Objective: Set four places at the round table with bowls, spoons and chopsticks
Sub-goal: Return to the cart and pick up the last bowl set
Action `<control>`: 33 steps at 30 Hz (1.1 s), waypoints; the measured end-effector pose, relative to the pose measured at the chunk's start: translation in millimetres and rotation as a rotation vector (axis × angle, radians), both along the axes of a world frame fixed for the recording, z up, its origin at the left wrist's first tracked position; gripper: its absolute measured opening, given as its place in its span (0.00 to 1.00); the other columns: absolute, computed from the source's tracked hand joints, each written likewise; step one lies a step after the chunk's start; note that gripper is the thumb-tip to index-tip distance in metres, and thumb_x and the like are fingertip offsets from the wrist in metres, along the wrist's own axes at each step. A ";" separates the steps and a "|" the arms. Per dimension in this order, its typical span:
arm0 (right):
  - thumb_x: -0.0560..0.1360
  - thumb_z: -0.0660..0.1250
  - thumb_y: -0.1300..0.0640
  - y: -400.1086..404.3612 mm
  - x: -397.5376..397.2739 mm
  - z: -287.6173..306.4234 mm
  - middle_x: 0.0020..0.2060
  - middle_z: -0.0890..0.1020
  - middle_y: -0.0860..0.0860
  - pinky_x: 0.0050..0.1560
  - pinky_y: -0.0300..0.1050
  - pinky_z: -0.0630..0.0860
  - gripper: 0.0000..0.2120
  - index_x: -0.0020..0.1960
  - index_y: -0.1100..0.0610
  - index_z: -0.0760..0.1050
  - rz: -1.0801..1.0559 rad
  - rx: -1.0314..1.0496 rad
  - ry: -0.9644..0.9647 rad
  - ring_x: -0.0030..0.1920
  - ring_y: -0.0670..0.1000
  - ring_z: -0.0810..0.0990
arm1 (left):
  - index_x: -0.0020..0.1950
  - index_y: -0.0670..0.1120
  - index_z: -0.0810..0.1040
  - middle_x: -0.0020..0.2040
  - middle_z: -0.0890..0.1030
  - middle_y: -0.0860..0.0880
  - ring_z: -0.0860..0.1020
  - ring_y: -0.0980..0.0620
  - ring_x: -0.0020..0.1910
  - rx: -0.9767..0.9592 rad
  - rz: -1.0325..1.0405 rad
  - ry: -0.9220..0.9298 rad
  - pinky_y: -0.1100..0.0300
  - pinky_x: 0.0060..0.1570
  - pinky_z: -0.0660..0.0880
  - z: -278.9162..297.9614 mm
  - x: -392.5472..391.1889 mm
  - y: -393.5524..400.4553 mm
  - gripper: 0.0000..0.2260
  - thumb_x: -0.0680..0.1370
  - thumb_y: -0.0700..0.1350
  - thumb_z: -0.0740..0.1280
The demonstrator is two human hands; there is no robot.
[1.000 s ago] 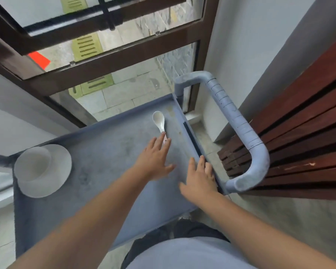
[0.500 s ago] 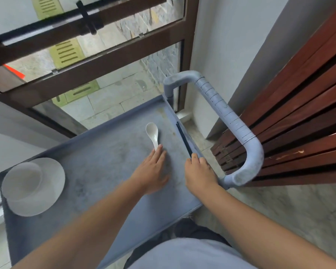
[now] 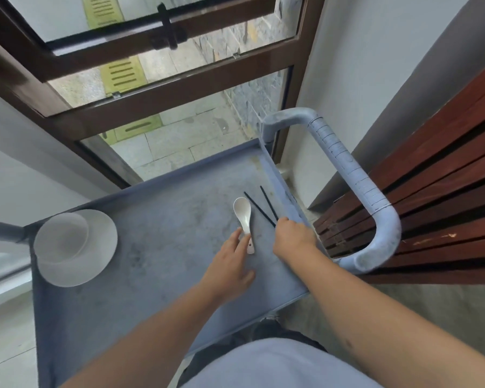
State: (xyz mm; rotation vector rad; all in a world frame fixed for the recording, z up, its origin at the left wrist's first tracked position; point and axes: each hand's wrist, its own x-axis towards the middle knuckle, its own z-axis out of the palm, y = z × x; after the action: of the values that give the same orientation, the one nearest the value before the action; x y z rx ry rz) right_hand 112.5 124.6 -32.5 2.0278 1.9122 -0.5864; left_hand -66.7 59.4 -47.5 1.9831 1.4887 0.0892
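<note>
Glossy white spoon (image 3: 244,217), black chopsticks (image 3: 259,210)

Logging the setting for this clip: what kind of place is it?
Probably a restaurant or canteen service corner: a grey service cart carrying a white bowl, spoon and black chopsticks, parked beside a brown-framed window.

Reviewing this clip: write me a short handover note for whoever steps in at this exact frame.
Left hand: fingers straight, touching the spoon handle on the cart.
Right hand: curled round the near ends of the chopsticks, whose far ends splay apart on the cart.
Bowl sits on a plate at the cart's left end, untouched.
Done: cannot tell; the round table is out of view.
Left: lift spoon and chopsticks, take the bowl, carry all to the table and lay that place.
</note>
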 end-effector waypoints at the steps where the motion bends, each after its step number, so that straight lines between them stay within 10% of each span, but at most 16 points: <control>1: 0.73 0.63 0.59 2.0 1.5 0.1 0.48 0.80 0.55 0.39 0.48 0.74 0.10 0.54 0.59 0.69 -0.008 0.000 0.015 0.46 0.57 0.79 | 0.80 0.48 0.48 0.80 0.47 0.47 0.51 0.48 0.78 -0.017 0.026 -0.004 0.55 0.73 0.56 -0.5 -3.0 -0.8 0.38 0.76 0.53 0.65; 11: 0.76 0.54 0.61 13.4 -19.6 -0.9 0.34 0.71 0.53 0.26 0.40 0.66 0.10 0.37 0.57 0.65 -0.660 0.092 0.661 0.33 0.54 0.75 | 0.79 0.45 0.55 0.78 0.57 0.48 0.57 0.48 0.75 0.011 0.252 0.076 0.56 0.73 0.54 -3.5 -65.3 -36.4 0.33 0.78 0.54 0.64; 22: 0.72 0.67 0.44 31.9 -75.5 -4.6 0.35 0.78 0.54 0.29 0.43 0.66 0.14 0.40 0.55 0.74 -0.319 0.107 0.275 0.34 0.55 0.76 | 0.70 0.39 0.69 0.66 0.73 0.39 0.69 0.39 0.66 0.156 1.142 -0.068 0.44 0.65 0.66 45.1 -204.2 -71.8 0.26 0.76 0.47 0.70; 29: 0.74 0.65 0.56 20.2 -138.5 10.9 0.28 0.82 0.51 0.30 0.42 0.70 0.05 0.41 0.56 0.77 -0.263 -0.077 0.671 0.31 0.51 0.82 | 0.53 0.44 0.72 0.50 0.77 0.45 0.76 0.40 0.51 0.100 1.350 -0.171 0.50 0.43 0.74 58.4 -304.0 -54.9 0.15 0.74 0.54 0.64; 33: 0.72 0.63 0.54 15.6 -215.9 30.1 0.23 0.79 0.46 0.30 0.39 0.67 0.08 0.37 0.55 0.76 -0.176 -0.181 0.769 0.21 0.44 0.72 | 0.68 0.40 0.69 0.60 0.77 0.40 0.76 0.39 0.56 -0.040 1.259 -0.158 0.53 0.46 0.70 47.3 -328.3 -26.6 0.24 0.78 0.55 0.62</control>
State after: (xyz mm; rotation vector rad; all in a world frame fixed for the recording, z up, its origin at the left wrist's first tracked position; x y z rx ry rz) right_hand -103.4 140.2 -2.4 2.0234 1.9305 -1.7160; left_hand -395.1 32.8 -0.2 0.7085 2.3351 0.6999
